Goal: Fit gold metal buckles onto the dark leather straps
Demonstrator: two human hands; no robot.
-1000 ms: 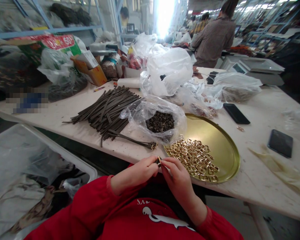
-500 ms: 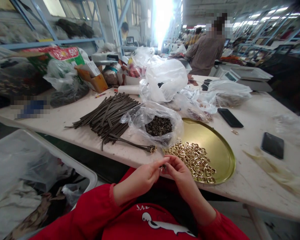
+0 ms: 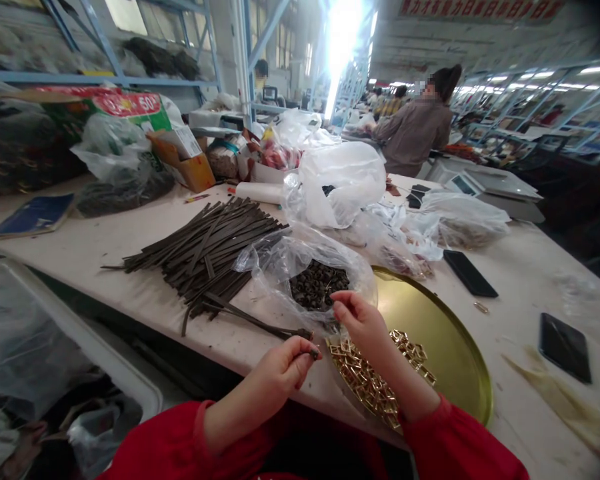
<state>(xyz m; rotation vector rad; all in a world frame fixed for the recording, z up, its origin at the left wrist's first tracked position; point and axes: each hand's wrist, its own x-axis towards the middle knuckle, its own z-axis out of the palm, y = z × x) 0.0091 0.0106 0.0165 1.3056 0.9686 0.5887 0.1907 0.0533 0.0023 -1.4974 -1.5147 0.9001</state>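
My left hand (image 3: 285, 367) is closed in a pinch at the table's front edge. A small dark loop (image 3: 315, 354) pokes out between its fingertips, mostly covered by them. Right at the pile of small dark loops (image 3: 316, 283), in an open clear plastic bag (image 3: 270, 277), is my right hand (image 3: 357, 317). Its thumb and forefinger are slightly apart, with nothing visible between them. Below that wrist, gold metal buckles (image 3: 363, 377) lie heaped on a round gold tray (image 3: 443, 340). A few dark straps (image 3: 260, 323) with gold-coloured ends reach toward my left hand.
A fanned stack of dark strips (image 3: 200, 250) lies left of the bag. Plastic bags (image 3: 343, 180) crowd the back. Two black phones (image 3: 470, 273) rest at the right, and a blue booklet (image 3: 33, 215) at the left. A white bin (image 3: 80, 340) stands below. A person (image 3: 415, 127) works beyond.
My hands were together over the table's front edge. The right has moved forward to the bag of dark loops; the left stays low with its small piece. The camera view has shifted.
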